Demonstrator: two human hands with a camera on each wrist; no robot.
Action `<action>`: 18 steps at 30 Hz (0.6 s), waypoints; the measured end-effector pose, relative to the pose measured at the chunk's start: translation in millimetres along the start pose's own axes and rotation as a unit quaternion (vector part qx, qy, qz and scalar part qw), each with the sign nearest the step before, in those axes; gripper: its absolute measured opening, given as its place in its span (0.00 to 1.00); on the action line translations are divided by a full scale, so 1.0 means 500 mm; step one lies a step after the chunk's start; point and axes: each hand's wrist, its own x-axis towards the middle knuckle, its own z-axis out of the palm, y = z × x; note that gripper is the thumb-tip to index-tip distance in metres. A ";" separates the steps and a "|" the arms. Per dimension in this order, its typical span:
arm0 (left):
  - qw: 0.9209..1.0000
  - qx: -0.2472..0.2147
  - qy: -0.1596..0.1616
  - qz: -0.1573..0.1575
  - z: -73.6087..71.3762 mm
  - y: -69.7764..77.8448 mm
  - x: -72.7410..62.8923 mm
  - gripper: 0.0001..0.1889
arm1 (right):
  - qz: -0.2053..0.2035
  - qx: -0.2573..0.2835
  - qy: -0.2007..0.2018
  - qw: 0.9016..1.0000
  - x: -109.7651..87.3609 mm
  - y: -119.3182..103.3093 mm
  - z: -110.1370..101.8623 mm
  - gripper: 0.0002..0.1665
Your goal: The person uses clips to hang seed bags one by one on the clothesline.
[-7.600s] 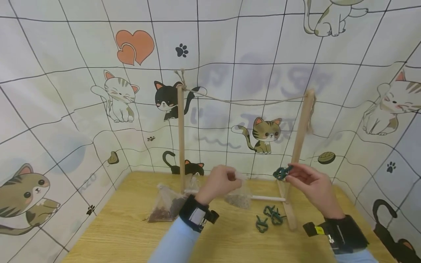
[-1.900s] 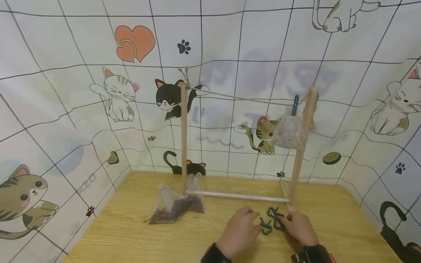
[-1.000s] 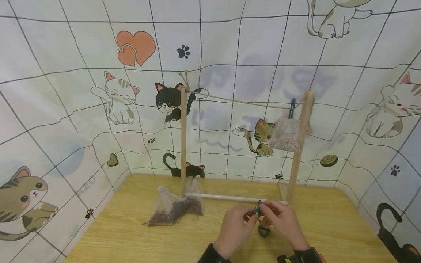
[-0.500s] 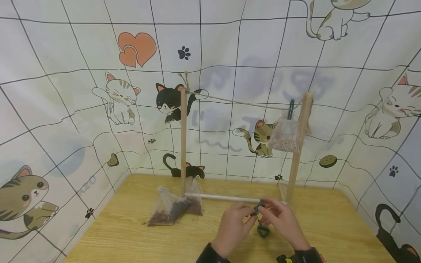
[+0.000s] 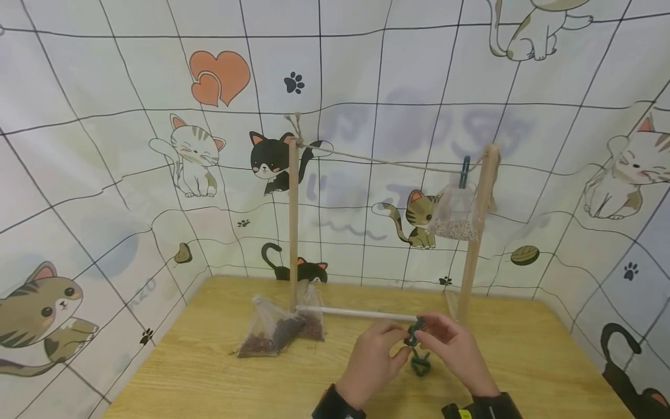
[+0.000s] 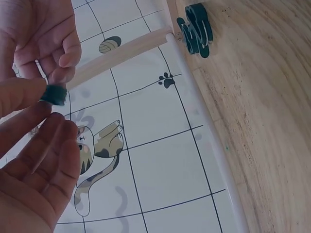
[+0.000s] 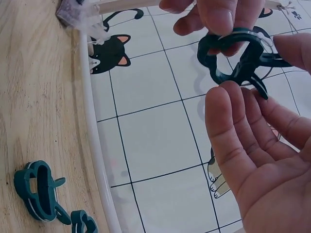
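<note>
A dark green plastic clip (image 5: 413, 334) is held between both hands above the table. My left hand (image 5: 369, 364) pinches its rounded end; my right hand (image 5: 455, 352) pinches the handle end with thumb and fingers. In the right wrist view the clip (image 7: 238, 56) shows its looped frame and two prongs. Two similar green clips (image 7: 36, 191) lie on the table beneath the hands. A clear bag of pale grains (image 5: 455, 218) hangs near the right post from a twine line (image 5: 387, 163), fastened by another green clip (image 5: 464, 171).
The wooden frame has a left post (image 5: 293, 233), a right post (image 5: 478, 233) and a white bottom bar (image 5: 361, 313). Bags with dark red and black contents (image 5: 259, 343) rest on the table (image 5: 209, 384) by the left post. A cat-print sheet (image 5: 340, 70) surrounds the table.
The grain bag, earlier on the table, now hangs clipped on the line. Both hands came down to the clips and lifted one; lately it has only turned slightly between the fingers.
</note>
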 end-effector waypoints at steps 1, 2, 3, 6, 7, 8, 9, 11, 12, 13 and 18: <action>1.000 0.005 -0.005 -0.005 -0.004 -0.002 0.000 0.11 | -0.005 -0.004 0.003 1.000 0.000 0.001 0.000 0.21; 1.000 0.008 -0.013 -0.013 -0.009 -0.004 0.000 0.11 | -0.009 -0.007 0.006 1.000 0.000 0.001 -0.001 0.20; 0.999 0.009 -0.020 -0.025 -0.015 -0.007 0.000 0.12 | -0.011 -0.011 0.008 1.000 0.001 0.002 -0.001 0.20; 0.996 0.010 -0.035 -0.078 -0.037 -0.025 -0.002 0.12 | -0.001 -0.011 0.008 1.000 0.003 0.005 -0.003 0.21; 0.994 0.009 -0.037 -0.099 -0.046 -0.033 -0.004 0.12 | 0.005 -0.009 0.006 1.000 0.004 0.006 -0.004 0.22; 0.992 0.011 -0.035 -0.121 -0.055 -0.043 -0.007 0.12 | 0.012 -0.005 0.004 1.000 0.004 0.006 -0.005 0.23; 0.990 0.015 -0.027 -0.139 -0.065 -0.054 -0.010 0.13 | 0.017 -0.004 0.002 1.000 0.005 0.006 -0.006 0.23; 0.984 0.025 -0.005 -0.177 -0.084 -0.078 -0.017 0.13 | 0.022 -0.001 -0.003 1.000 0.006 0.006 -0.009 0.25; 0.981 0.033 0.010 -0.193 -0.094 -0.091 -0.020 0.13 | 0.023 0.000 -0.005 1.000 0.006 0.005 -0.010 0.25; 0.976 0.040 0.026 -0.210 -0.103 -0.106 -0.024 0.13 | 0.022 0.002 -0.006 1.000 0.006 0.004 -0.010 0.25; 0.944 0.075 0.100 -0.307 -0.156 -0.179 -0.048 0.12 | 0.005 0.007 -0.008 1.000 0.006 0.002 -0.009 0.25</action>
